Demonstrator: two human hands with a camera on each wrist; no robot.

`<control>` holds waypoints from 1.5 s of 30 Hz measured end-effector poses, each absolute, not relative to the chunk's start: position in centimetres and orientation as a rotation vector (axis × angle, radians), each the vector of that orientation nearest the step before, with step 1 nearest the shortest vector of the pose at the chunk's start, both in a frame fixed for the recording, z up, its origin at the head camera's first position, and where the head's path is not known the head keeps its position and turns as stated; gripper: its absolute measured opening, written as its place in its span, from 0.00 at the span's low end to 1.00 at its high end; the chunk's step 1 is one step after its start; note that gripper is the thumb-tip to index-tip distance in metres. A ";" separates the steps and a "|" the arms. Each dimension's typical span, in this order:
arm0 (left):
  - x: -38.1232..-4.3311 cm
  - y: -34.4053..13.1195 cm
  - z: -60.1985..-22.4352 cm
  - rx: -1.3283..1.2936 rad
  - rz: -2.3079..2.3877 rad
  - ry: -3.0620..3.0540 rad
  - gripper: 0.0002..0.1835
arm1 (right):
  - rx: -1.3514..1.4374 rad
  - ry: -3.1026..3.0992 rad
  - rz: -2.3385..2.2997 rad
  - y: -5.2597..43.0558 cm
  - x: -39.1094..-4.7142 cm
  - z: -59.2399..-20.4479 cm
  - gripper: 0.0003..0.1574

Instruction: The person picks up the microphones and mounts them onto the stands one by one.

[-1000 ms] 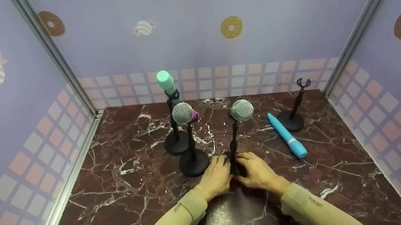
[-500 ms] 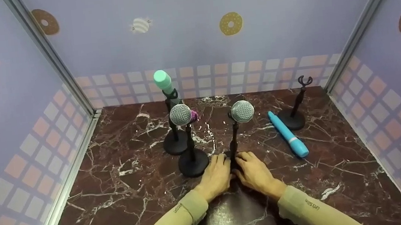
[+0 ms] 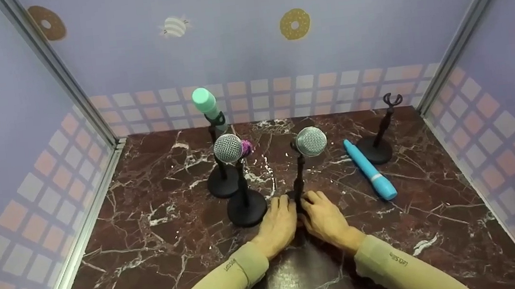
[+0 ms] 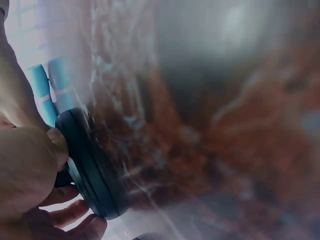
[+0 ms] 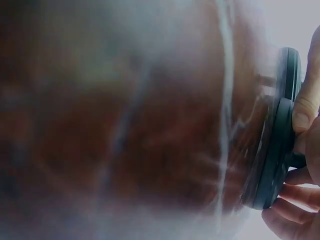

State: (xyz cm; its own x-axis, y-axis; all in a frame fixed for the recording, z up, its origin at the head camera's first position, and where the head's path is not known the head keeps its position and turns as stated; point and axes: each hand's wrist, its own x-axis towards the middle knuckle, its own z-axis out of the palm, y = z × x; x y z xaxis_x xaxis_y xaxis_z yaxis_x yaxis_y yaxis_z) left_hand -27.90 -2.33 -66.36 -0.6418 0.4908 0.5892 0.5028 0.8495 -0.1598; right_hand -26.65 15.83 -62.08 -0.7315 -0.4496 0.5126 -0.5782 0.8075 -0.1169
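Note:
A black microphone stand (image 3: 299,183) bearing a microphone with a silver mesh head (image 3: 311,141) stands upright in front of me. My left hand (image 3: 276,224) grips the left side of its round base (image 4: 92,165), thumb on top and fingers at the rim. From the other side my right hand (image 3: 326,219) holds the same base, seen edge-on in the right wrist view. Just left of my left hand is a second stand (image 3: 246,208), carrying a microphone with a mesh head (image 3: 228,148) and purple body. The gripped microphone's body is mostly hidden behind its head.
Behind on the left, another stand (image 3: 223,182) holds a mint-green microphone (image 3: 204,100). At right a blue microphone (image 3: 369,168) lies on the marbled table (image 3: 155,265), beside a stand with a bare clip (image 3: 382,129). Patterned walls (image 3: 248,54) enclose the table's back and sides.
The head view has shifted slightly, so the walls and table edge sit higher in the frame. Both hands keep hold of the stand's base; the right wrist has moved slightly inward.

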 end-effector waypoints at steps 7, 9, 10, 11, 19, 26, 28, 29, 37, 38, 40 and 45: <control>-30.9 -1.7 -68.7 -0.703 -0.059 -2.367 0.26 | 0.782 -2.556 0.361 16.2 -28.3 -61.7 0.18; -31.2 -1.6 -68.3 -0.701 -0.049 -2.356 0.26 | 0.773 -2.557 0.374 16.3 -28.8 -61.8 0.18; -31.4 -1.5 -68.1 -0.698 -0.048 -2.357 0.26 | 0.771 -2.552 0.382 16.3 -29.1 -61.8 0.18; -31.2 -1.6 -67.2 -0.701 -0.040 -2.373 0.27 | 0.762 -2.551 0.387 16.4 -29.3 -61.8 0.18; -34.0 -0.6 -68.8 -0.657 -0.067 -2.522 0.25 | 0.706 -2.588 0.396 16.7 -31.5 -61.8 0.13; -36.5 0.2 -70.1 -0.631 -0.037 -2.532 0.30 | 0.749 -2.649 0.497 17.4 -32.9 -61.3 0.19; -37.0 0.1 -70.0 -0.615 -0.051 -2.537 0.30 | 0.788 -2.666 0.515 17.6 -33.3 -61.0 0.20; -37.3 0.0 -69.9 -0.606 -0.060 -2.544 0.30 | 0.810 -2.676 0.518 17.7 -33.5 -60.9 0.21; -38.9 -0.4 -68.9 -0.580 -0.109 -2.632 0.31 | 0.950 -2.694 0.450 18.1 -35.1 -60.7 0.30; -39.0 -0.4 -68.8 -0.574 -0.113 -2.642 0.31 | 0.956 -2.692 0.441 18.0 -35.3 -60.8 0.30; -39.3 -0.3 -68.5 -0.554 -0.117 -2.669 0.32 | 0.959 -2.687 0.416 17.8 -35.7 -60.9 0.31; -40.5 0.1 -68.1 -0.469 -0.169 -2.771 0.33 | 0.946 -2.689 0.401 17.2 -36.9 -60.9 0.29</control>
State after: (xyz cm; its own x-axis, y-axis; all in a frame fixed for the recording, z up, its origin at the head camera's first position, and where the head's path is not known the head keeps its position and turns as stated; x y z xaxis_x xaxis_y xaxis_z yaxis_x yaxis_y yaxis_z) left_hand -40.51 0.15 -68.09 -0.8933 0.2998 0.3349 0.3382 0.9391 0.0614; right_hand -36.94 17.22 -60.92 -0.7534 -0.5673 0.3326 -0.6397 0.7495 -0.1706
